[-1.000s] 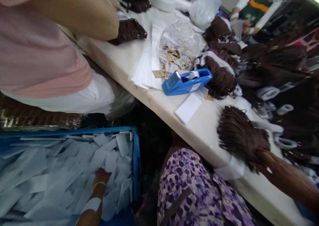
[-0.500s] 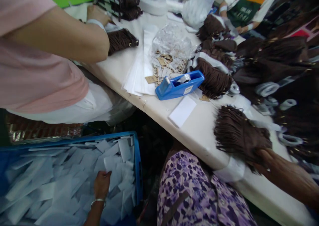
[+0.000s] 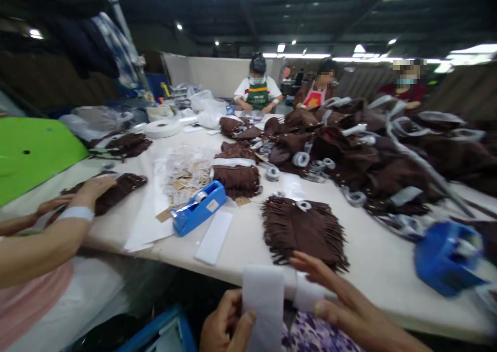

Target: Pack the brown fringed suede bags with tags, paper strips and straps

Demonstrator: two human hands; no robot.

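The left hand (image 3: 222, 325) grips a white strip (image 3: 264, 294) upright. The right hand (image 3: 351, 305) is open near the fringed brown piece (image 3: 305, 228).

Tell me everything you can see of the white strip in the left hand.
The white strip is a plain, flat, roughly rectangular piece, matt and soft-looking, perhaps paper or thin foam. It stands nearly upright, long sides vertical, in front of the near edge of the table. The left hand grips its lower left side, thumb over the front face. The open right hand is beside it, not touching.
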